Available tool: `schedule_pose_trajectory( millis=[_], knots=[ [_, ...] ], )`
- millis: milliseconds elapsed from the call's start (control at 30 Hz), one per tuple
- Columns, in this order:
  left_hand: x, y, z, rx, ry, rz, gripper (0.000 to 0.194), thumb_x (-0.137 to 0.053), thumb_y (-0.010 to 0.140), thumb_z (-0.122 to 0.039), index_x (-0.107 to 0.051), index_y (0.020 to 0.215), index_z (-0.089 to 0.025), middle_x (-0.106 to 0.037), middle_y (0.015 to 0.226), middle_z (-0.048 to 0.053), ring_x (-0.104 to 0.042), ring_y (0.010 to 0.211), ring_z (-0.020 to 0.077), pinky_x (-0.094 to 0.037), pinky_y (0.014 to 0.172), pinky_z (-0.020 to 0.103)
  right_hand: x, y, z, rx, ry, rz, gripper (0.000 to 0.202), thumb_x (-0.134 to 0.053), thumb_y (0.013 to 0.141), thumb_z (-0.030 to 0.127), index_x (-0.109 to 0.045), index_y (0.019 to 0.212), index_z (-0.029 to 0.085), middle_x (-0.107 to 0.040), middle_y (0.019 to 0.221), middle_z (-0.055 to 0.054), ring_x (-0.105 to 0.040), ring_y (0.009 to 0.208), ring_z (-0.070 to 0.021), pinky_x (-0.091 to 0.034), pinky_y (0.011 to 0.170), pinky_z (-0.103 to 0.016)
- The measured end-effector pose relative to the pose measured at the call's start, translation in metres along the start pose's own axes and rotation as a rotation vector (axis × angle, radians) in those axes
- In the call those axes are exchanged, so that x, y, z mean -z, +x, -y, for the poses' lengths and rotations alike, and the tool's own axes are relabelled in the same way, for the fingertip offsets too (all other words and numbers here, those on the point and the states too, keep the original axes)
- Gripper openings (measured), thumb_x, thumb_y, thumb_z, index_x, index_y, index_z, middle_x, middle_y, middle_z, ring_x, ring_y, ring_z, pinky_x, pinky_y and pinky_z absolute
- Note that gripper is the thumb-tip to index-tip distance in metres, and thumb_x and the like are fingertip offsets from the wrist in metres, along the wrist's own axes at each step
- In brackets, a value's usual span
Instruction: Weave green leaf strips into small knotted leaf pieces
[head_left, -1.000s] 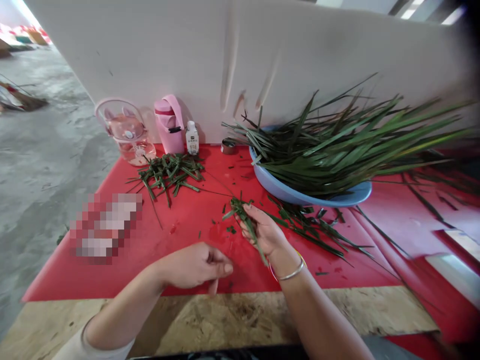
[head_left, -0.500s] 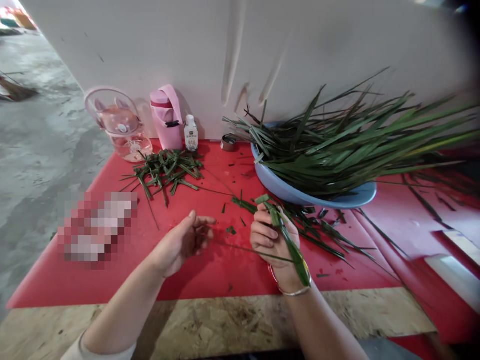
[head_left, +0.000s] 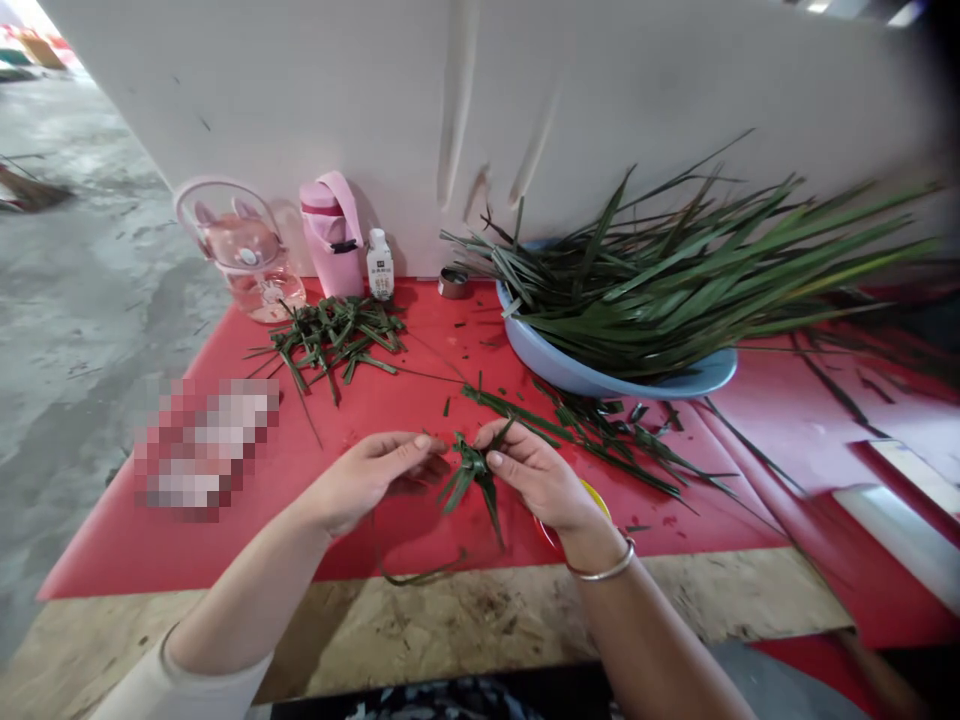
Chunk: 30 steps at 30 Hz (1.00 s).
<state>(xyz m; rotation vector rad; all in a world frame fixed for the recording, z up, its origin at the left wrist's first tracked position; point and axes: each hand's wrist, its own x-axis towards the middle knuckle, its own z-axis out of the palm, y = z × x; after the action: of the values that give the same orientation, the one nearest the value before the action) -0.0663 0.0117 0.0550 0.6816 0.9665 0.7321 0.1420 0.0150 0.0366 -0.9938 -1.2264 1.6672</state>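
Note:
A small knotted piece of folded green leaf strips (head_left: 471, 465), with loose ends sticking out, is held just above the red tabletop. My right hand (head_left: 536, 480) pinches it between thumb and forefinger on its right side. On its left side, my left hand (head_left: 382, 475) is closed, thumb pressed against the fingers, on a thin leaf strip; its fingertips are partly hidden. A slender strip (head_left: 420, 578) loops down below the left hand. Cut leaves (head_left: 622, 455) lie beyond my right hand, and a pile of similar knotted leaf pieces (head_left: 334, 335) rests at the back left.
A blue basin (head_left: 615, 380) heaped with long green leaves (head_left: 675, 280) stands at the back right. Along the white wall are a clear pink jug (head_left: 251, 260), a pink bottle (head_left: 334, 240), a small white bottle (head_left: 380, 265) and a small round tin (head_left: 453, 283). A blurred-out object (head_left: 214, 445) lies left.
My right hand has turned and brought the leaf piece down and left, between both hands. My left hand has moved slightly right and closed its fingers beside it.

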Motion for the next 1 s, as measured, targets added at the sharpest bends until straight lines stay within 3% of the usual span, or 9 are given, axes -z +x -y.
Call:
schedule_pose_trajectory(
  millis=[133, 233, 333, 433, 533, 700, 800, 933, 1000],
  knots=[
    [-0.014, 0.003, 0.004, 0.013, -0.007, 0.196, 0.022, -0.071, 0.067, -0.026, -0.067, 0.085, -0.015, -0.064, 0.074, 0.004, -0.056, 0.063, 0.0094, -0.042, 0.06, 0.02, -0.009, -0.002, 0.018, 0.031, -0.191, 0.037, 0.015, -0.065, 0.075, 0.03, -0.059, 0.085, 0.02, -0.058, 0.078, 0.0, -0.054, 0.074, -0.0126, -0.043, 0.071, -0.025],
    [-0.013, 0.003, 0.009, -0.098, 0.03, 0.143, 0.026, -0.075, 0.06, -0.015, -0.068, 0.085, -0.015, -0.065, 0.073, 0.003, -0.057, 0.065, 0.0086, -0.043, 0.065, 0.019, -0.014, -0.006, 0.021, 0.052, -0.162, -0.051, 0.028, -0.064, 0.075, 0.032, -0.053, 0.099, 0.022, -0.06, 0.086, -0.001, -0.055, 0.075, -0.0128, -0.043, 0.068, -0.025],
    [-0.009, 0.002, 0.015, -0.166, -0.008, 0.07, 0.023, -0.074, 0.061, -0.017, -0.069, 0.084, -0.017, -0.066, 0.074, 0.002, -0.057, 0.064, 0.0085, -0.045, 0.066, 0.021, -0.016, -0.014, 0.011, -0.006, 0.0, -0.077, 0.048, -0.062, 0.076, 0.041, -0.04, 0.116, 0.025, -0.059, 0.101, -0.004, -0.058, 0.074, -0.0133, -0.045, 0.061, -0.025],
    [-0.005, -0.001, 0.013, -0.22, 0.014, 0.03, 0.02, -0.074, 0.061, -0.017, -0.069, 0.081, -0.018, -0.065, 0.076, 0.002, -0.057, 0.068, 0.0086, -0.045, 0.069, 0.021, -0.016, -0.025, -0.001, -0.17, 0.009, 0.024, 0.038, -0.061, 0.076, 0.045, -0.049, 0.101, 0.019, -0.062, 0.078, -0.003, -0.057, 0.061, -0.0124, -0.043, 0.055, -0.024],
    [-0.002, -0.003, 0.006, -0.209, 0.096, 0.054, 0.021, -0.075, 0.059, -0.015, -0.069, 0.079, -0.017, -0.063, 0.075, 0.001, -0.055, 0.068, 0.0085, -0.043, 0.067, 0.02, -0.016, -0.035, -0.001, -0.239, -0.095, 0.016, 0.031, -0.059, 0.077, 0.046, -0.052, 0.073, 0.016, -0.05, 0.05, 0.004, -0.042, 0.043, -0.0067, -0.032, 0.043, -0.019],
    [-0.006, 0.01, 0.006, -0.093, 0.047, 0.153, 0.02, -0.071, 0.066, -0.03, -0.066, 0.072, -0.012, -0.055, 0.06, 0.0, -0.047, 0.053, 0.0069, -0.038, 0.051, 0.02, -0.015, -0.04, 0.008, -0.294, -0.172, -0.012, 0.031, -0.059, 0.076, 0.046, -0.054, 0.069, 0.016, -0.041, 0.039, 0.007, -0.028, 0.035, -0.0043, -0.018, 0.037, -0.02],
    [-0.015, 0.024, 0.021, -0.141, -0.063, -0.008, 0.026, -0.072, 0.064, -0.033, -0.063, 0.078, -0.013, -0.053, 0.059, -0.002, -0.047, 0.051, 0.0058, -0.037, 0.051, 0.019, -0.017, -0.037, -0.004, -0.229, -0.113, -0.107, 0.031, -0.06, 0.075, 0.046, -0.052, 0.071, 0.017, -0.05, 0.045, 0.005, -0.038, 0.039, -0.006, -0.026, 0.041, -0.019],
    [-0.032, 0.035, 0.046, -0.314, -0.312, -0.554, 0.044, -0.074, 0.06, -0.036, -0.057, 0.097, -0.021, -0.059, 0.078, -0.004, -0.056, 0.066, 0.0065, -0.041, 0.061, 0.018, -0.021, -0.027, -0.03, -0.186, 0.072, -0.271, 0.033, -0.061, 0.074, 0.049, -0.051, 0.077, 0.017, -0.051, 0.047, 0.006, -0.041, 0.041, -0.0067, -0.03, 0.043, -0.018],
    [-0.041, 0.036, 0.056, -0.281, -0.364, -0.56, 0.037, -0.07, 0.063, -0.042, -0.058, 0.09, -0.02, -0.059, 0.073, -0.003, -0.056, 0.063, 0.0074, -0.042, 0.06, 0.019, -0.025, -0.021, -0.039, -0.139, 0.163, -0.315, 0.032, -0.061, 0.074, 0.047, -0.051, 0.08, 0.018, -0.056, 0.052, 0.004, -0.047, 0.045, -0.0081, -0.036, 0.046, -0.019]
  ],
)
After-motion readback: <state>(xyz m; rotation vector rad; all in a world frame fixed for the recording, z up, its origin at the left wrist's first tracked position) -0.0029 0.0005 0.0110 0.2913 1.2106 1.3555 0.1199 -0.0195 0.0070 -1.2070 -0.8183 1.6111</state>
